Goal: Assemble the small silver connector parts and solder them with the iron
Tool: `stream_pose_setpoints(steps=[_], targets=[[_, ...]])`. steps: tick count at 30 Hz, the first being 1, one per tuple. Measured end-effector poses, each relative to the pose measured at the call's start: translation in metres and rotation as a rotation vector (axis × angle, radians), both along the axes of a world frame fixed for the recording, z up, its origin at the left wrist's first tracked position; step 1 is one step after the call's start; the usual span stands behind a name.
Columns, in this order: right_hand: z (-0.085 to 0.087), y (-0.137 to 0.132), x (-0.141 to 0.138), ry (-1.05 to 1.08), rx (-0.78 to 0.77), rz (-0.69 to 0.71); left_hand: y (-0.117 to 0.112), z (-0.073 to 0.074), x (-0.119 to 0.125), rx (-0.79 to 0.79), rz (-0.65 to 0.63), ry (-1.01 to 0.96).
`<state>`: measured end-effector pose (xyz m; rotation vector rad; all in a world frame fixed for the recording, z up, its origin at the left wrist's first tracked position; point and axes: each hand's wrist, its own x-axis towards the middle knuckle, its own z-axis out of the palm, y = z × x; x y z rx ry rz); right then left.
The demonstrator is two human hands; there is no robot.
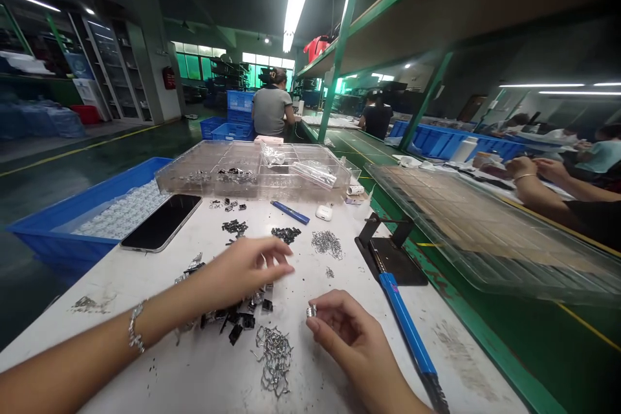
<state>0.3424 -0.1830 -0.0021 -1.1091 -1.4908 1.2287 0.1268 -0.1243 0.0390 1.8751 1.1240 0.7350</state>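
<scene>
Head view: white table (194, 381) set out with small loose parts in separate piles.
Right hand (352, 330): thumb and forefinger pinched together on a small silver piece (311, 312), the other fingers curled; piece raised, right of the wire pile.
Left hand (262, 263): fingers loosely bent, thumb well apart from them; nothing seen in its grasp; near the black parts (286, 235).
Heap under left forearm: mixed black-and-silver parts (236, 334), many loose.
Wire pile: bent silver wires (276, 362), tangled, between the hands and nearer the wearer.
Pin pile: fine silver pins (326, 244), beyond the right hand.
Blue-handled tool (406, 320): leaning on its black stand (412, 265), in neither hand.
Progress: judged under way, with one piece in hand and plenty loose in the piles; whether any part is finished cannot be told.
</scene>
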Motion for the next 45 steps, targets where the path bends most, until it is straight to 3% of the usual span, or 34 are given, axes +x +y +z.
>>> stream_pose_setpoints(steps=[3, 7, 12, 18, 22, 25, 27, 30, 45], targets=[[0.001, 0.003, -0.001, 0.064, -0.109, 0.021, 0.027, -0.010, -0.021, 0.349, 0.087, 0.179], [0.005, 0.005, -0.002, 0.114, -0.191, 0.065, 0.044, -0.028, -0.028, 0.362, -0.004, 0.229], [0.007, 0.007, -0.002, 0.167, -0.242, 0.082, 0.049, -0.037, -0.019, 0.372, -0.065, 0.262], [0.003, 0.009, 0.001, 0.151, -0.250, 0.108, 0.048, -0.039, -0.017, 0.359, -0.036, 0.254], [0.003, 0.009, 0.001, 0.126, -0.232, 0.130, 0.034, -0.024, -0.012, 0.337, -0.006, 0.223], [0.005, 0.009, 0.001, 0.142, -0.239, 0.149, 0.015, -0.003, -0.003, 0.235, -0.021, 0.174], [0.006, 0.009, 0.000, 0.146, -0.236, 0.161, 0.001, 0.009, 0.005, -0.006, -0.102, 0.025], [0.005, 0.008, 0.001, 0.141, -0.217, 0.185, -0.015, 0.018, 0.016, -0.160, -0.174, -0.077], [-0.004, 0.008, 0.002, 0.101, -0.160, 0.183, -0.026, 0.004, 0.028, -0.331, -0.069, -0.092]])
